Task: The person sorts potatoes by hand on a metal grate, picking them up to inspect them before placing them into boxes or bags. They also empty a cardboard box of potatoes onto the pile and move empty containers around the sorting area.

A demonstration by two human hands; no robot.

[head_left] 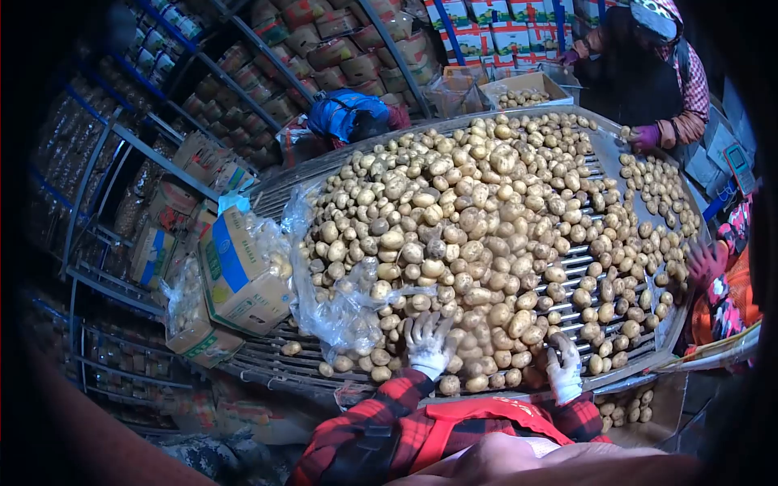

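A large heap of potatoes [462, 202] covers a slatted metal sorting table [275, 348]. My left hand [429, 344], in a white and grey glove, rests on potatoes at the near edge with its fingers spread. To the right, my right hand [564, 368], in a similar glove, touches the near edge of the heap; its fingers are bent, and whether they hold a potato is hidden. Crumpled clear plastic [348, 312] lies over potatoes left of my left hand.
Cardboard boxes [243, 275] stand at the table's left end. An open box of potatoes [527, 91] is at the far side, another [640, 417] below the near right edge. Co-workers stand at the far side and right, one in purple gloves [646, 138], one pink-gloved [707, 263].
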